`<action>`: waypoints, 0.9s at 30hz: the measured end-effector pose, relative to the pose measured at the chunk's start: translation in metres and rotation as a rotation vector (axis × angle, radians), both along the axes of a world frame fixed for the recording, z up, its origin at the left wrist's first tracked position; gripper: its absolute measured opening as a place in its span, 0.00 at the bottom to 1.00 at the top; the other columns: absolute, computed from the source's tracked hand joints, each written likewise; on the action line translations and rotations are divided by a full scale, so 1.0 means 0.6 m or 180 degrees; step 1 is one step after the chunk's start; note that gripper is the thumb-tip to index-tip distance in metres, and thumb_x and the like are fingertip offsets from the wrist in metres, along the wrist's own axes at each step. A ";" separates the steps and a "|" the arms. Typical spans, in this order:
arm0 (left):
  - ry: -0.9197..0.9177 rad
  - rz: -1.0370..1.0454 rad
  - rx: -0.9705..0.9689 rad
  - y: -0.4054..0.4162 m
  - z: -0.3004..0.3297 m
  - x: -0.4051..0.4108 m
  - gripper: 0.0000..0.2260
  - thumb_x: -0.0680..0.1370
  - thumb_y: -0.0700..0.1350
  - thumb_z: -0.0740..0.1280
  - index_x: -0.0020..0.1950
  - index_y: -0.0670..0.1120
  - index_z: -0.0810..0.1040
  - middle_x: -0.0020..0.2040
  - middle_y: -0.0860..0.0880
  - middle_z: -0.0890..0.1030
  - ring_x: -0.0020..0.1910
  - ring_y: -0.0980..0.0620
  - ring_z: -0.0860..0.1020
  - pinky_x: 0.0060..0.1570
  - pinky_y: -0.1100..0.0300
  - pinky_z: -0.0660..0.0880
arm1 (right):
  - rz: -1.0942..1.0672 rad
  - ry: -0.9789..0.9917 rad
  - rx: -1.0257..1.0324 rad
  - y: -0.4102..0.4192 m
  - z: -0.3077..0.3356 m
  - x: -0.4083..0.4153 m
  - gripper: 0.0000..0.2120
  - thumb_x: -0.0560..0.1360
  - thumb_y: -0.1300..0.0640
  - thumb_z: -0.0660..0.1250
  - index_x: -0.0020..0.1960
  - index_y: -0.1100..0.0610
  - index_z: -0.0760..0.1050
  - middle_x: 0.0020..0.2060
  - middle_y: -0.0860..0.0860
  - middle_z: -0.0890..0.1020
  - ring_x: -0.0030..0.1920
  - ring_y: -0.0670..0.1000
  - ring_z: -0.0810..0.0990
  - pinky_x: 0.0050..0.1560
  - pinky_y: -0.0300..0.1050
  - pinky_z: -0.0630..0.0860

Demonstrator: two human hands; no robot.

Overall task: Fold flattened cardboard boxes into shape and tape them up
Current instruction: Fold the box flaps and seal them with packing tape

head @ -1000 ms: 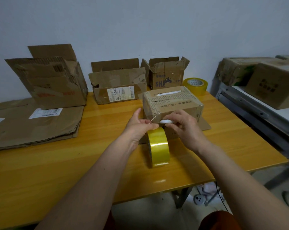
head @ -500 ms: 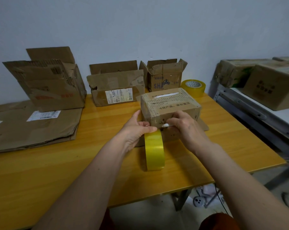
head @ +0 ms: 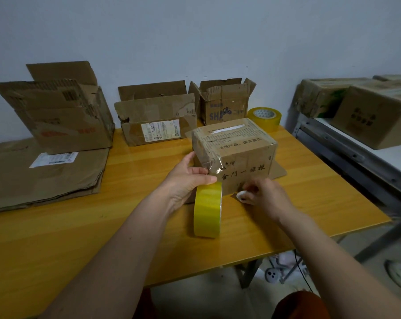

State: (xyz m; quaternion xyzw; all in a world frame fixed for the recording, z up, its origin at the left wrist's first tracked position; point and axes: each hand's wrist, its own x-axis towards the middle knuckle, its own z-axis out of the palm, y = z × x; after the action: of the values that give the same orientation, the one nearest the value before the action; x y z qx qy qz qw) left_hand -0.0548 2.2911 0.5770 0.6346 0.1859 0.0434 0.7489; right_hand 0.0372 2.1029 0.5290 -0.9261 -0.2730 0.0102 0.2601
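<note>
A small closed cardboard box (head: 238, 153) with printed characters stands on the yellow table (head: 79, 238), with tape over its top and front. My left hand (head: 188, 178) grips a yellow tape roll (head: 207, 209) that stands on edge in front of the box. A clear strip of tape (head: 214, 168) runs from the roll up onto the box's front left corner. My right hand (head: 266, 194) is low at the box's front and holds a small white cutter (head: 242, 196) close to the table.
Three open boxes (head: 155, 116) stand along the back wall. Flattened cardboard (head: 40, 178) lies stacked at the left. A second yellow tape roll (head: 265, 117) sits behind the box. A grey shelf (head: 356, 155) with more boxes runs along the right.
My right hand dropped from the tape strip at the box's front edge down toward the table with the white cutter. The left hand and roll stayed in place; the tape strip hangs loose.
</note>
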 end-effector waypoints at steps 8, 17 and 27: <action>-0.0066 -0.0184 -0.0004 0.005 -0.005 -0.006 0.45 0.67 0.27 0.72 0.78 0.49 0.56 0.56 0.38 0.76 0.56 0.42 0.78 0.53 0.52 0.77 | 0.1273 -0.0907 0.0236 0.077 0.094 0.016 0.22 0.77 0.50 0.65 0.70 0.48 0.70 0.67 0.48 0.71 0.68 0.49 0.64 0.67 0.43 0.57; -0.0314 0.0004 -0.0120 0.019 -0.016 -0.030 0.41 0.69 0.27 0.70 0.77 0.48 0.57 0.44 0.46 0.80 0.44 0.51 0.80 0.46 0.57 0.78 | 0.0768 -0.1096 0.0347 0.105 0.071 0.030 0.26 0.72 0.52 0.71 0.69 0.46 0.71 0.61 0.47 0.74 0.63 0.51 0.66 0.63 0.43 0.57; -0.0631 0.0352 0.0179 0.029 -0.027 -0.050 0.42 0.69 0.28 0.72 0.77 0.50 0.58 0.41 0.50 0.83 0.48 0.51 0.82 0.55 0.53 0.77 | 0.0753 0.0585 0.1668 0.084 0.079 -0.068 0.12 0.77 0.62 0.63 0.58 0.56 0.79 0.54 0.50 0.79 0.55 0.46 0.76 0.56 0.40 0.74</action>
State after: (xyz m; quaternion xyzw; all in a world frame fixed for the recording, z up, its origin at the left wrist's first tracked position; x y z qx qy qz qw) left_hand -0.0847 2.3082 0.5607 0.6368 0.1443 0.1523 0.7420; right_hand -0.0034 2.1536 0.5762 -0.7844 -0.3476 0.0534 0.5109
